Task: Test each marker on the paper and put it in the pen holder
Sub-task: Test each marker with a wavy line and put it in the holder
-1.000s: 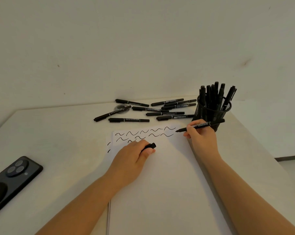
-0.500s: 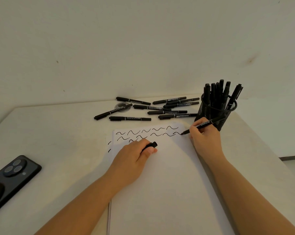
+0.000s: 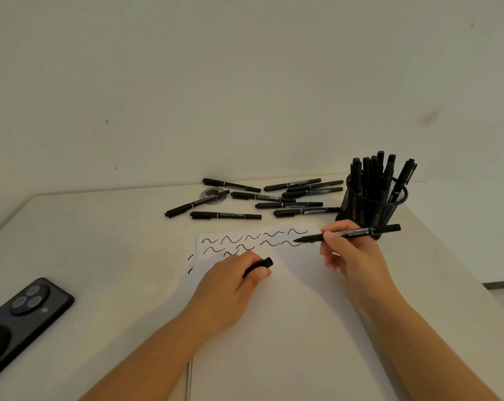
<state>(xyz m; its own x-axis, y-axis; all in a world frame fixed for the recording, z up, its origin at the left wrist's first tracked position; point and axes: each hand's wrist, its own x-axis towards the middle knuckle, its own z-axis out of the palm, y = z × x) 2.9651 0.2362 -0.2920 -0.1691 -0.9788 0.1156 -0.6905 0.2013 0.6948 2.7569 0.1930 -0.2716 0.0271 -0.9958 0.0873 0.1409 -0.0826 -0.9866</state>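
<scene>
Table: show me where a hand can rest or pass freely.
Bare patches: the table between the phone and the paper, and the paper's near half below both hands. Crowded: the far edge, where loose markers lie beside the pen holder.

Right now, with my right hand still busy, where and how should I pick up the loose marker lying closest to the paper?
Probably pinch the nearest marker at mid-barrel, coming straight down from above with fingers on its near and far sides. It lies flat, running left to right, apart from the other markers, with bare table in front and behind. The right hand already holds another marker.
</scene>
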